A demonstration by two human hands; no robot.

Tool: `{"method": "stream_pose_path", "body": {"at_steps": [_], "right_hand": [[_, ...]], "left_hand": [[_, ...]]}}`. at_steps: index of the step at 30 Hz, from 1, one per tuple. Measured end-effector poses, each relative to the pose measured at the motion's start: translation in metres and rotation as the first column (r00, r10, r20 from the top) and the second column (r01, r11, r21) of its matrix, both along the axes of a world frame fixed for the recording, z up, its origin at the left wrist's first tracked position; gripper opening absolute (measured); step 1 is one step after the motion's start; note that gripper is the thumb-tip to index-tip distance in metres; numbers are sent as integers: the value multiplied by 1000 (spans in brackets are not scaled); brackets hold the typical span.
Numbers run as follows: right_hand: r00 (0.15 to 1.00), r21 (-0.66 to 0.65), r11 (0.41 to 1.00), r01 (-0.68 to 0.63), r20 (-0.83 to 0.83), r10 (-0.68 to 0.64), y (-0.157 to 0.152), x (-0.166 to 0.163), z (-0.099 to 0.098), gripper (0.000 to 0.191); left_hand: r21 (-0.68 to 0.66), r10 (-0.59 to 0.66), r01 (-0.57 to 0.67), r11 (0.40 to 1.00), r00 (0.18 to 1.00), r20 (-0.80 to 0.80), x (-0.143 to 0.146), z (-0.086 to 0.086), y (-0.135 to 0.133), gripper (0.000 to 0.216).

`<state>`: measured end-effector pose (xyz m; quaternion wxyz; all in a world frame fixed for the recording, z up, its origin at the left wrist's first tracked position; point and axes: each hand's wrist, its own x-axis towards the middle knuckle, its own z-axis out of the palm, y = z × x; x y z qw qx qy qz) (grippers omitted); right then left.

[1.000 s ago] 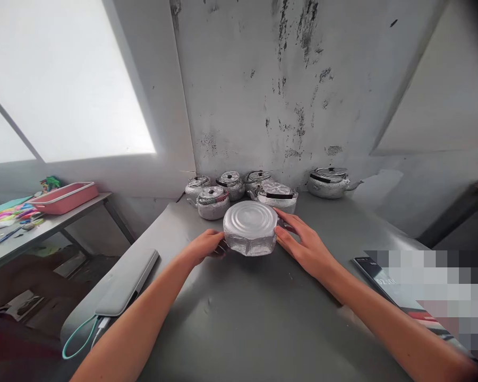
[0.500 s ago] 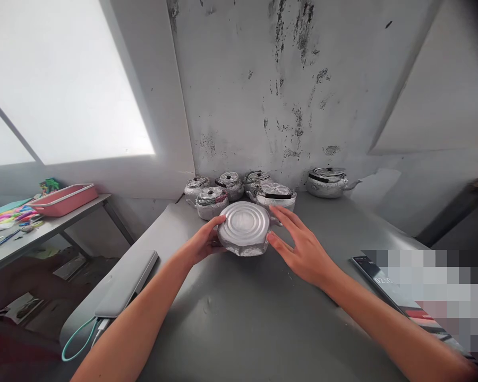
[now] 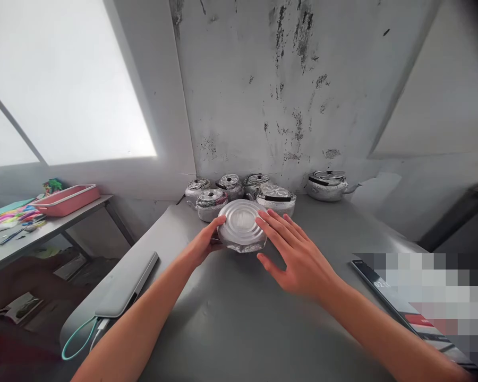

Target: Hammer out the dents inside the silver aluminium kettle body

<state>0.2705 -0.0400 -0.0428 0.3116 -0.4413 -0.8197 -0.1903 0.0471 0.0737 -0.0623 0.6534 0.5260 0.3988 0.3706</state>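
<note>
A small silvery metal kettle [image 3: 239, 222] is tipped so its round, ringed base faces me, above the grey table [image 3: 239, 318]. My left hand [image 3: 202, 245] grips its left side, thumb on the rim of the base and the other fingers mostly hidden behind. My right hand [image 3: 300, 257] lies at the base's right part with fingers stretched out and thumb apart. Its fingertips overlap the base; whether they press on it I cannot tell. The kettle's spout is hidden behind this hand. Just beyond stands a silver kettle with a black handle [image 3: 276, 197].
Several more kettles [image 3: 229, 185] cluster against the wall; another kettle [image 3: 329, 187] stands apart at the right. A grey power bank [image 3: 125, 286] with a cable lies on the left, a phone [image 3: 378, 289] on the right. A side table holds a pink basket [image 3: 67, 202].
My right hand has shifted left from beside the spout to over the base, its fingers now covering the right part. My left hand keeps its hold on the kettle.
</note>
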Motion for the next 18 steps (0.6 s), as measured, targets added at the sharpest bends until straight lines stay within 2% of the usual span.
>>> {"method": "stream_pose_path", "body": {"at_steps": [3, 5, 6, 8, 10, 11, 13, 16, 18], "right_hand": [[986, -140, 989, 49, -151, -71, 4, 2, -5, 60], [948, -252, 967, 24, -302, -102, 6, 2, -7, 55], [915, -305, 952, -13, -387, -111, 7, 3, -8, 53], [812, -405, 907, -114, -564, -149, 10, 4, -10, 52], [703, -483, 854, -196, -676, -221, 14, 6, -11, 51], [666, -512, 830, -222, -701, -255, 16, 7, -12, 51], [646, -543, 804, -243, -708, -283, 19, 9, -15, 49], [650, -546, 800, -249, -706, -280, 24, 11, -21, 46], [643, -536, 809, -241, -712, -280, 28, 12, -26, 45]], "left_hand": [[220, 62, -37, 975, 993, -105, 1, 0, -1, 62], [409, 208, -113, 906, 958, -196, 1, 0, -3, 63], [521, 311, -157, 839, 924, -223, 1, 0, -5, 65], [742, 499, -184, 645, 836, -227, 1, 2, -9, 76], [899, 618, -98, 427, 757, -211, 1, 3, -14, 86], [933, 636, -38, 357, 741, -213, 3, 3, -18, 89], [965, 633, 65, 256, 743, -218, 6, 3, -24, 94], [959, 551, 216, 183, 785, -282, 14, 0, -32, 102], [939, 469, 307, 157, 813, -344, 17, -1, -36, 106]]}}
